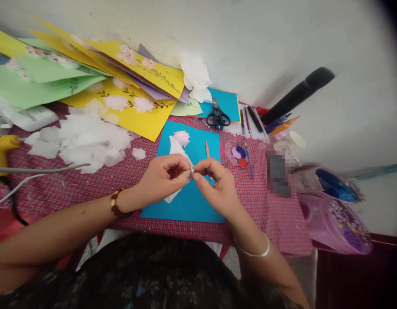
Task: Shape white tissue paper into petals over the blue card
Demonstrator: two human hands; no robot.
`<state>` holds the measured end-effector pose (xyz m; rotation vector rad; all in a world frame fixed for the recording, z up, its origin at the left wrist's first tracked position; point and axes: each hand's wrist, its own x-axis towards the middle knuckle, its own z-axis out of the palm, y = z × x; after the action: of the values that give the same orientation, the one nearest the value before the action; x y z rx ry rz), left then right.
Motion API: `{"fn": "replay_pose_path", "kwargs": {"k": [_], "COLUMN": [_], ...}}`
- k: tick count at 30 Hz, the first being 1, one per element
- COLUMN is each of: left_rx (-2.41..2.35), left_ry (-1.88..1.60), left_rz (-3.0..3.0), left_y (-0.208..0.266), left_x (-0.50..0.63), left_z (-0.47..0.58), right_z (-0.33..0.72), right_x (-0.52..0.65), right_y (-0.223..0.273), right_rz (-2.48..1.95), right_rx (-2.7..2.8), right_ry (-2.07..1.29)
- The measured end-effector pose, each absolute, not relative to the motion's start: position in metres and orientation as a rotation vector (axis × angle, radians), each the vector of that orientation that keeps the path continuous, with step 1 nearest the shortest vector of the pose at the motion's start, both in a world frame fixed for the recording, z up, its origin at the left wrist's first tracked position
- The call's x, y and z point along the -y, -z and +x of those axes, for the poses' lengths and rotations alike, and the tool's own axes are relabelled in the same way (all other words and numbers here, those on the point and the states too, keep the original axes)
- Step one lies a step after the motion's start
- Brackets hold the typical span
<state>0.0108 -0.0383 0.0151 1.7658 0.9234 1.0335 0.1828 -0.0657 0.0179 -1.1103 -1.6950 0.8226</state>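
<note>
My left hand (168, 176) and my right hand (217, 184) meet above a blue sheet of card (201, 206). Fingers of both hands pinch a thin white piece of tissue paper (176, 147), which hangs down behind and below the left hand. Just beyond it, a pale pink crumpled paper flower (181, 137) rests on the card. A pencil (207, 149) lies on the card past my right fingers, its lower end partly hidden by them.
Torn white tissue pieces (89, 139) are heaped at left, near a yellow glue gun (5, 150). Decorated yellow cards (146, 122) lean behind. Scissors (218, 116) lie at the back; a paint palette (237, 151) and paintbrush (249, 159) are at right, beside a pink tub (317, 223).
</note>
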Motion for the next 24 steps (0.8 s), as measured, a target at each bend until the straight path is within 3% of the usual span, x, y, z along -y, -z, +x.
{"fn": "replay_pose_path", "kwargs": {"k": [5, 14, 24], "left_rx": [-0.922, -0.897, -0.774], "left_ry": [-1.017, -0.975, -0.984], "left_rz": [1.788, 1.475, 1.232], "left_y": [-0.010, -0.011, -0.004], "left_x": [0.038, 0.032, 0.029], "left_z": [0.013, 0.014, 0.007], "right_z": [0.182, 0.191, 0.193], "right_x": [0.063, 0.051, 0.047], "right_y": [-0.015, -0.009, -0.004], "right_rz": [-1.166, -1.071, -1.075], "right_rx": [1.658, 1.312, 1.112], "right_ry": [-0.904, -1.514, -1.585]}}
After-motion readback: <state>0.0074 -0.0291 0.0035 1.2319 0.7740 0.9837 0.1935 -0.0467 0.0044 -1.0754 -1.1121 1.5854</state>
